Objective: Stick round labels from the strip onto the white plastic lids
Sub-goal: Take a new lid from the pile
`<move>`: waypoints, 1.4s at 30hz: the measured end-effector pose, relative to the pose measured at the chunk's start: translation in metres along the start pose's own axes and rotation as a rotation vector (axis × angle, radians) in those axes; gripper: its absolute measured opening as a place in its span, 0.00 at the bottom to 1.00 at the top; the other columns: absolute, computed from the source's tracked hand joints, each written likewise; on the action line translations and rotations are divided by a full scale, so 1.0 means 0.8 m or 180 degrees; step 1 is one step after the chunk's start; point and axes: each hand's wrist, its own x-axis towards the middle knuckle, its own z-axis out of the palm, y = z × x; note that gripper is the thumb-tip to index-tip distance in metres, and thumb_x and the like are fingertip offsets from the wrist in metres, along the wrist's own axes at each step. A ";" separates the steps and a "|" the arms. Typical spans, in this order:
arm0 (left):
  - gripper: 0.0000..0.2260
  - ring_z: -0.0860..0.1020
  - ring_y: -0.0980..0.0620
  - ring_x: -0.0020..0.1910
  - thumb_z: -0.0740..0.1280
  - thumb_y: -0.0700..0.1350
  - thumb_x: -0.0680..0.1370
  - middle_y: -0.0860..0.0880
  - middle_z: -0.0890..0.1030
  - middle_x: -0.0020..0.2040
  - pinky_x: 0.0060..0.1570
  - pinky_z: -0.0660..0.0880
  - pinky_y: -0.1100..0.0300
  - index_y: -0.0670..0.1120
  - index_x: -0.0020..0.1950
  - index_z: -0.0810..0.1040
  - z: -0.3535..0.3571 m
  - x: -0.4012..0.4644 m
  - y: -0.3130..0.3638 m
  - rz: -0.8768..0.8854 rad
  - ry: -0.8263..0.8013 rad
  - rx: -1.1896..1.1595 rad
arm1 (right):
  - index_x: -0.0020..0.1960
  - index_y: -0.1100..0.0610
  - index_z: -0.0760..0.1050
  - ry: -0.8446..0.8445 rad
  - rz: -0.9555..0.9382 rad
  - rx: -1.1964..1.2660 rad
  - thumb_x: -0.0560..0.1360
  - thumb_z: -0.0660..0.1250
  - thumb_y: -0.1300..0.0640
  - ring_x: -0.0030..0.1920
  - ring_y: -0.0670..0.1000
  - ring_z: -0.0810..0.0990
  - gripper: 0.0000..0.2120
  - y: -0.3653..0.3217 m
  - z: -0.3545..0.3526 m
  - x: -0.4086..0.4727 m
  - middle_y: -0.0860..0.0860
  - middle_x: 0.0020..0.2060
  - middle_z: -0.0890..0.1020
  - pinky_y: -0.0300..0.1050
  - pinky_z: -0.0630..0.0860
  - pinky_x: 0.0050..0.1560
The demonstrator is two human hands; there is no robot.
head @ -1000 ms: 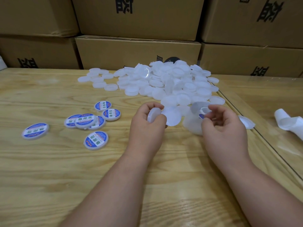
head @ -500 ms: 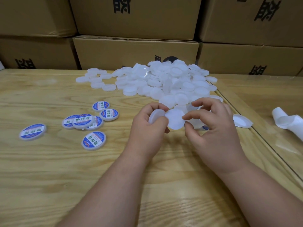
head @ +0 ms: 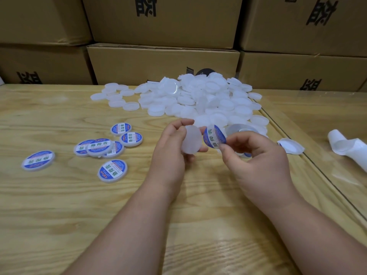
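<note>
Left hand: the left hand (head: pixel 170 149) is raised over the middle of the tabletop (head: pixel 59 205), its thumb and fingers curled round the rim of a plain white lid (head: pixel 191 139), the lid's flat face turned towards the right.
Right hand: the right hand (head: pixel 256 157) pinches a round blue-and-white label (head: pixel 214 138) by its lower edge between thumb and forefinger; the label is curled and stands just beside the held lid, at its right edge. Whether the two touch cannot be told.
Label strip: part of a roll of labels (head: pixel 241 130) shows behind the right hand, at the near edge of the heap.
Unlabelled lids: a heap of white lids (head: pixel 198 98) lies on the far side of the tabletop, thinning into single lids towards the left.
Finished lids: six labelled lids (head: pixel 99 147) lie to the left of the hands, three of them overlapping, one (head: pixel 37 160) well apart at the far left.
Backing paper: a torn white piece (head: pixel 291 145) lies right of the right hand; a curled white strip (head: pixel 347 145) lies further right.
Background: cardboard boxes (head: pixel 162 62) are stacked along the far edge.
</note>
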 end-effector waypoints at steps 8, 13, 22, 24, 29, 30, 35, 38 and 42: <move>0.16 0.79 0.41 0.50 0.50 0.49 0.84 0.37 0.85 0.55 0.37 0.63 0.53 0.48 0.58 0.76 0.008 -0.005 0.005 -0.0602 -0.0443 -0.0517 | 0.56 0.49 0.69 -0.0613 0.0707 0.1204 0.74 0.74 0.66 0.42 0.59 0.82 0.20 -0.006 0.002 0.000 0.54 0.39 0.87 0.39 0.78 0.44; 0.14 0.77 0.41 0.47 0.54 0.47 0.78 0.37 0.85 0.54 0.36 0.63 0.53 0.47 0.56 0.76 0.008 -0.003 0.002 -0.0506 -0.0619 -0.0384 | 0.59 0.51 0.69 -0.0573 0.1005 0.1305 0.76 0.72 0.64 0.48 0.58 0.86 0.17 0.002 0.003 0.000 0.56 0.40 0.87 0.41 0.78 0.50; 0.13 0.79 0.45 0.42 0.56 0.54 0.81 0.43 0.86 0.53 0.34 0.66 0.58 0.53 0.53 0.78 0.007 -0.004 -0.004 -0.0259 -0.0648 -0.0020 | 0.59 0.50 0.70 -0.0554 0.0995 0.1203 0.76 0.72 0.64 0.49 0.63 0.84 0.17 0.012 0.005 0.002 0.57 0.40 0.87 0.51 0.78 0.55; 0.12 0.80 0.46 0.42 0.58 0.58 0.79 0.45 0.87 0.53 0.35 0.67 0.57 0.57 0.50 0.80 0.009 -0.005 -0.003 -0.0196 -0.0632 0.0083 | 0.59 0.50 0.70 -0.0565 0.0987 0.1206 0.76 0.72 0.64 0.50 0.64 0.83 0.18 0.013 0.005 0.002 0.57 0.39 0.87 0.53 0.78 0.56; 0.09 0.82 0.49 0.43 0.61 0.57 0.82 0.48 0.87 0.53 0.35 0.74 0.64 0.61 0.49 0.80 0.010 -0.005 -0.006 -0.0177 -0.0626 0.0190 | 0.59 0.51 0.70 -0.0564 0.0966 0.1221 0.76 0.72 0.65 0.49 0.64 0.84 0.17 0.015 0.005 0.002 0.57 0.40 0.87 0.54 0.79 0.57; 0.08 0.82 0.50 0.42 0.61 0.54 0.83 0.49 0.87 0.53 0.36 0.75 0.65 0.60 0.50 0.80 0.009 -0.005 -0.007 -0.0177 -0.0611 0.0200 | 0.59 0.51 0.70 -0.0568 0.0958 0.1222 0.76 0.72 0.65 0.48 0.62 0.85 0.17 0.016 0.005 0.002 0.57 0.40 0.87 0.52 0.80 0.55; 0.05 0.82 0.54 0.38 0.61 0.47 0.85 0.53 0.87 0.52 0.34 0.74 0.67 0.55 0.58 0.75 0.007 -0.004 -0.009 -0.0097 -0.0524 0.0397 | 0.59 0.52 0.70 -0.0548 0.0949 0.1187 0.77 0.71 0.64 0.39 0.46 0.85 0.16 0.017 0.003 0.003 0.54 0.39 0.88 0.32 0.77 0.41; 0.08 0.83 0.56 0.41 0.62 0.42 0.85 0.55 0.86 0.54 0.34 0.73 0.68 0.55 0.60 0.73 0.007 -0.002 -0.012 -0.0034 -0.0381 0.0412 | 0.58 0.51 0.71 -0.0512 0.0991 0.1042 0.79 0.69 0.61 0.35 0.46 0.81 0.12 0.019 0.002 0.003 0.52 0.41 0.88 0.36 0.76 0.37; 0.13 0.83 0.60 0.43 0.63 0.39 0.83 0.57 0.85 0.55 0.35 0.73 0.67 0.57 0.60 0.73 0.006 0.001 -0.017 0.0095 -0.0240 0.0541 | 0.57 0.51 0.72 -0.0428 0.1161 0.1094 0.81 0.65 0.59 0.34 0.50 0.84 0.07 0.018 0.003 0.003 0.52 0.43 0.88 0.39 0.78 0.34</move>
